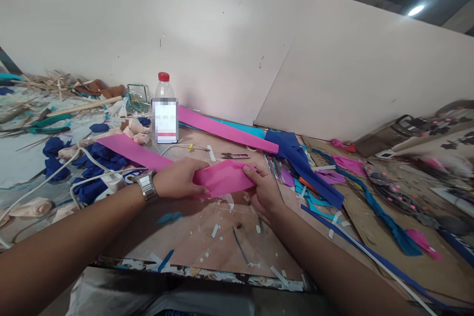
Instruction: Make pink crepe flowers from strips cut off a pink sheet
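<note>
A long pink strip of fabric or paper [225,177] lies across the worktable [207,242], running back toward the left. My left hand [181,177], with a metal watch [146,185] on its wrist, is closed on the strip's folded near end. My right hand [264,190] pinches the same end from the right, thumb on top. Both hands hold the pink piece just above the table surface.
A clear bottle with a red cap [165,108] stands behind my hands. A second pink strip [229,131], blue fabric [299,158], small snips [235,156], a white cable [79,158], blue scraps [94,158] and cream fabric roses [35,206] litter the table. White boards [222,34] wall the back.
</note>
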Demonstrator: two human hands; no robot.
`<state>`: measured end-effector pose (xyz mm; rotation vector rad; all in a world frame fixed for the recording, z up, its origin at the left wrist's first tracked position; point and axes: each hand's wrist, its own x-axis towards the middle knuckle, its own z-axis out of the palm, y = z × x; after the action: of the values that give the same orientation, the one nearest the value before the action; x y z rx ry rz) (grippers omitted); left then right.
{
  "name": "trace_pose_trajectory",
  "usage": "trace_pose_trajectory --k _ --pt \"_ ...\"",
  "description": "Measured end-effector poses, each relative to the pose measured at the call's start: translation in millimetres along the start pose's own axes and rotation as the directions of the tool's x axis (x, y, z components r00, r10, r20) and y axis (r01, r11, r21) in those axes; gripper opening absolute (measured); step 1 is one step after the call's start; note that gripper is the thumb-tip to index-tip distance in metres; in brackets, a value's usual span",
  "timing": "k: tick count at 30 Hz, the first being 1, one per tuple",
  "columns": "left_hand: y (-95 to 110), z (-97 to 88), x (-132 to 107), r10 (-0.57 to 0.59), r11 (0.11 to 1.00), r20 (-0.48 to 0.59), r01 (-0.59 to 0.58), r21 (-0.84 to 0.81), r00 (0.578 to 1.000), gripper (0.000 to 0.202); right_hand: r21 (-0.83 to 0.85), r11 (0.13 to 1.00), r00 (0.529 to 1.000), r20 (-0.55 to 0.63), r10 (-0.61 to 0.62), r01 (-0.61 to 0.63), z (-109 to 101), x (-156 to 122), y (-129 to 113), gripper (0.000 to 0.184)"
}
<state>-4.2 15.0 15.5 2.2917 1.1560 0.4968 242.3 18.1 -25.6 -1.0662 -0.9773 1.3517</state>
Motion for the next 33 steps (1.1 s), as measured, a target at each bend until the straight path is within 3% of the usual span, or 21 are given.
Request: trace_pose_trajectory --k 5,10,16,23,26,31,33 --pt "-9.8 -5.2 2.1 -0.019 0.96 -0.128 0.054 0.276 0.992 0.021 0.044 0.999 0.999 -0.046 0.011 -0.009 -0.7 3.8 -6.7 0.035" --pt "-24.1 -4.6 4.9 -0.03 0.934 -0.224 0.107 0.341 0.974 0.065 0.055 0.998 0.998 0.054 0.031 -0.034 -1.8 1.5 -6.9 0.032" --pt "-26.9 12.2 3.4 0.098 0.972 -0.112 -0.071 0.225 0.989 0.094 0.072 0.995 0.996 0.064 0.065 -0.07 0.5 -1.7 -3.5 0.034" --pt "-26.0 23.0 4.2 0.105 0.972 -0.111 -0.078 0.223 0.988 0.11 0.104 0.994 0.999 0.011 0.043 -0.044 2.0 -0.6 -2.3 0.034" --pt "-23.5 18.3 3.7 0.097 0.987 -0.119 -0.081 0.139 0.988 0.104 0.057 0.998 1.0 0.005 0.021 -0.021 1.9 -0.7 -2.5 0.034" --pt "-15.5 5.6 2.9 0.146 0.984 -0.119 -0.157 -0.089 0.982 0.053 0.053 0.998 0.998 0.042 0.041 -0.044 2.9 -3.5 -1.0 0.033" --pt "-11.3 2.3 2.2 0.189 0.963 -0.098 -0.204 -0.176 0.977 0.042 0.048 0.998 0.996 0.079 0.045 -0.049 3.1 -5.4 1.6 0.033"
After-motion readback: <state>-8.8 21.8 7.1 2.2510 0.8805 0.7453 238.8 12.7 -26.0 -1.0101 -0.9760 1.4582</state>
